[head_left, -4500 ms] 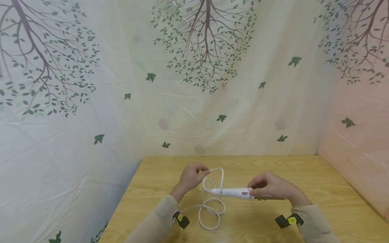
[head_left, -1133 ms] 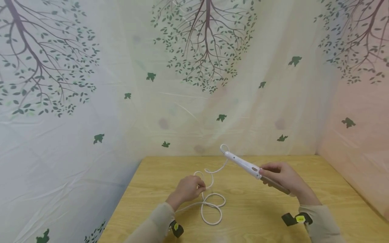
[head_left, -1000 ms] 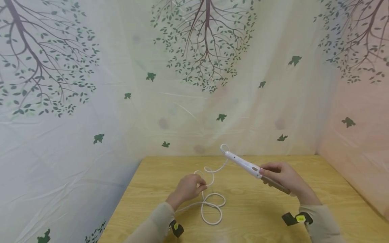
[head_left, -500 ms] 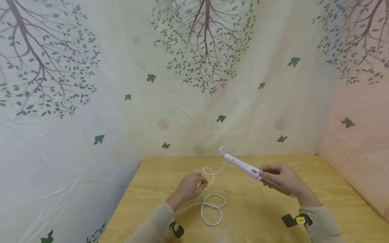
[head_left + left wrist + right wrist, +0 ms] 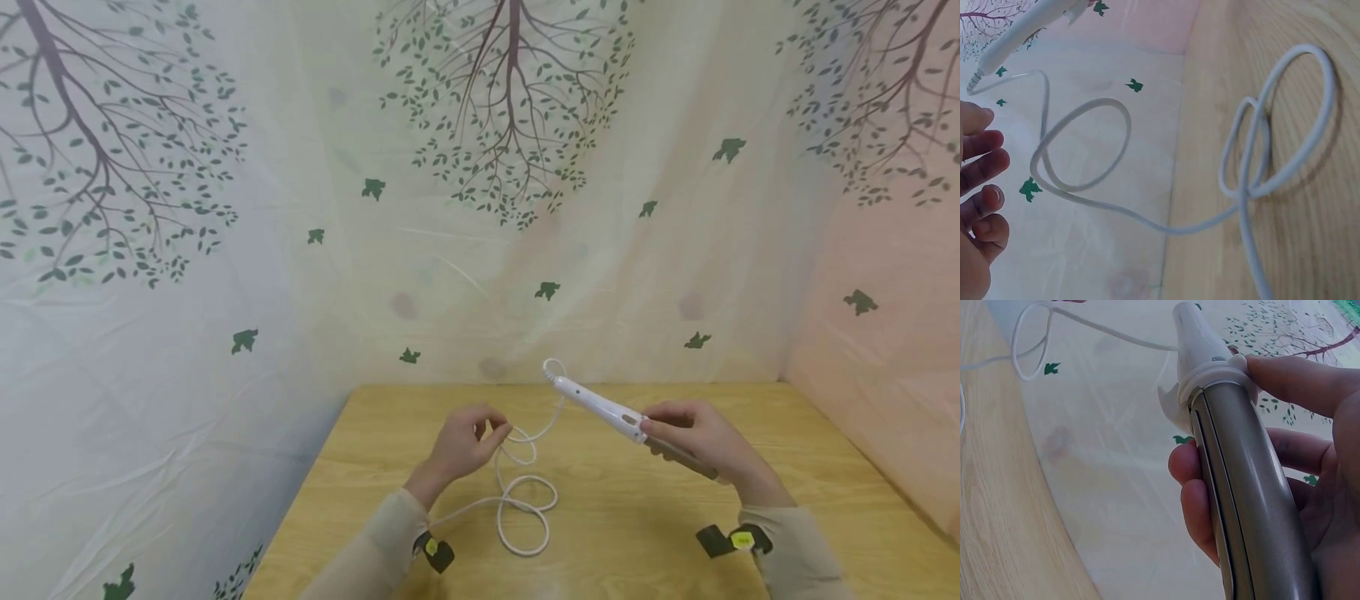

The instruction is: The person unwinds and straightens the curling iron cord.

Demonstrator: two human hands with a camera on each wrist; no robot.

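A curling iron (image 5: 600, 407) with a white handle and a grey-bronze barrel (image 5: 1250, 481) hangs tilted above the table. My right hand (image 5: 701, 437) grips it by the barrel, the thumb close to the collar where the handle starts. From the raised handle end a white cord (image 5: 1329, 94) drops in loose loops onto the table. Close to the upper loops is my left hand (image 5: 461, 446), its fingers loosely bent. In the left wrist view these fingers (image 5: 985, 169) stand apart from the cord and hold nothing.
The cord's lower loops lie on the wooden table (image 5: 615, 533) and one length runs left under my left forearm. Cloth walls (image 5: 480, 275) printed with trees and birds enclose the back and sides. A black band sits on each wrist.
Earlier my left hand pinched the cord near the level curling iron. The right hand has since raised and tilted the iron. Just now my left hand moved up slightly, off the cord.
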